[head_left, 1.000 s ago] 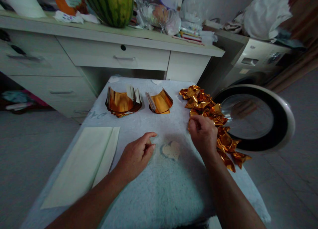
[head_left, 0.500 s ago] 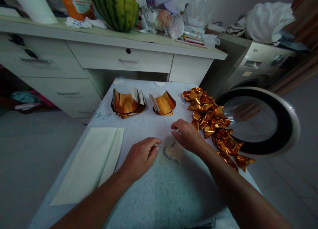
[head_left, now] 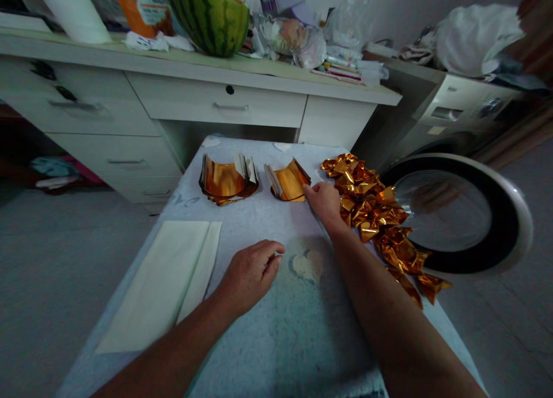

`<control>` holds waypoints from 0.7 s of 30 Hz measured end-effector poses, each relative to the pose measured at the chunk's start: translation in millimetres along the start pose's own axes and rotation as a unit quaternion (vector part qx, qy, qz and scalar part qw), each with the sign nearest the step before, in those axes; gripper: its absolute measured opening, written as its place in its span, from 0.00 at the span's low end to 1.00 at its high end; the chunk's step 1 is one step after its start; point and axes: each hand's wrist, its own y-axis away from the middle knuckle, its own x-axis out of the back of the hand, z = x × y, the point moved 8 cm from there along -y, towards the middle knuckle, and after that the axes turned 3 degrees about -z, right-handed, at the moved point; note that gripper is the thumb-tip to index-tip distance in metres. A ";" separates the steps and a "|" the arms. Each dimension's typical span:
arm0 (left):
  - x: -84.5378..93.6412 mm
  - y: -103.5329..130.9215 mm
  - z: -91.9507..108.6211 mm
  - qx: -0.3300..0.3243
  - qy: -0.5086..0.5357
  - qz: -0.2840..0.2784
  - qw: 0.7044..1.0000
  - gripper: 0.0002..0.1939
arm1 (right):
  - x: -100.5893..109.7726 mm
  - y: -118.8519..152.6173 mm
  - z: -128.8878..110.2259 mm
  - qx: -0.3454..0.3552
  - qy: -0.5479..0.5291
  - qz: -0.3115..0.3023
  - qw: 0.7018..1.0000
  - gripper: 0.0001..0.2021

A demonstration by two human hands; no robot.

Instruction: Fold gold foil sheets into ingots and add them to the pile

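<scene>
My right hand (head_left: 323,201) is at the right edge of the smaller stack of curved gold foil sheets (head_left: 289,182), its thumb and fingers closed on that edge. Over the middle of the cloth-covered table (head_left: 268,340), my left hand (head_left: 253,274) holds nothing, with a gap between thumb and forefinger. A larger stack of curled gold foil (head_left: 222,180) lies to the left of the smaller one. Crumpled, folded gold foil pieces (head_left: 367,205) form a long pile along the table's right side. Folded pale sheets (head_left: 158,283) lie flat at the left.
Behind the table stands a white counter with drawers (head_left: 216,101), bearing a cut watermelon (head_left: 211,21), plastic bags and a white roll (head_left: 71,12). At the right is a washing machine (head_left: 458,110) with its round door (head_left: 453,208) open beside the table.
My right hand has moved forward to the smaller foil stack and closed on its right edge. My left hand has stayed nearly in place. The whole view has shifted slightly.
</scene>
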 end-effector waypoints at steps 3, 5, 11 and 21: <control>-0.1 0.4 0.7 -0.002 -0.004 -0.002 1.000 0.08 | -1.3 -2.2 -3.6 -0.001 0.000 0.004 1.000 0.20; -0.3 0.6 0.7 -0.003 -0.004 -0.003 1.000 0.09 | -2.1 -3.1 -5.7 -0.002 0.001 0.007 1.000 0.19; -0.7 0.0 -0.5 -0.005 -0.007 -0.002 1.000 0.09 | -4.2 -2.3 -7.6 0.002 0.003 0.008 1.000 0.15; 0.8 -1.4 5.2 -0.008 -0.009 -0.013 1.000 0.09 | 0.4 7.1 -1.4 0.022 -0.011 -0.003 1.000 0.13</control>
